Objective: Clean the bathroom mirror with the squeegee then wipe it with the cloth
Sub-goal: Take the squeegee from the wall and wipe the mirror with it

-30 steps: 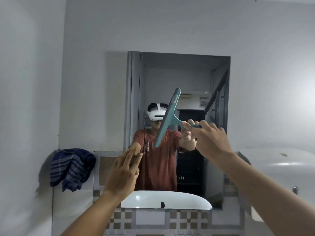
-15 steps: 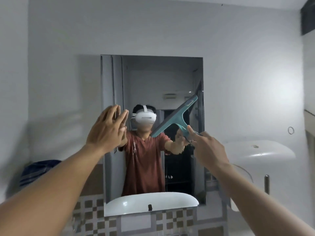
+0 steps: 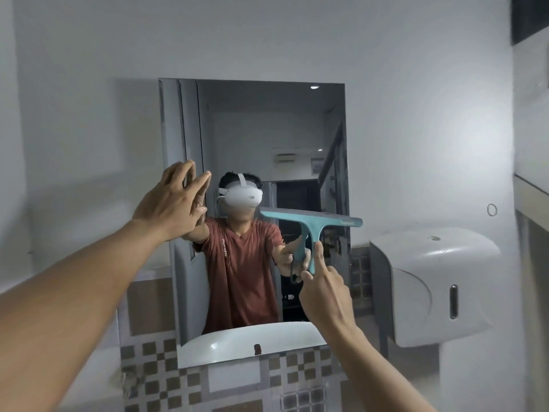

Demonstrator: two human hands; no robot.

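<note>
A rectangular mirror [image 3: 267, 120] hangs on the grey wall straight ahead. My right hand [image 3: 325, 295] grips the handle of a teal squeegee [image 3: 312, 223], whose blade lies almost level against the glass at mid height on the right side. My left hand [image 3: 173, 200] is raised flat with fingers spread, at the mirror's left edge near the glass; contact cannot be told. The cloth is out of view.
A white wall dispenser [image 3: 430, 281] is mounted just right of the mirror. Brown-and-white checked tiles [image 3: 193, 379] run below it. The mirror reflects a person in a red shirt and a white basin rim [image 3: 252, 340].
My left hand has risen from waist height to the mirror's left edge. The squeegee blade has turned from steeply tilted to nearly level. The view has shifted left and the striped cloth has left the frame.
</note>
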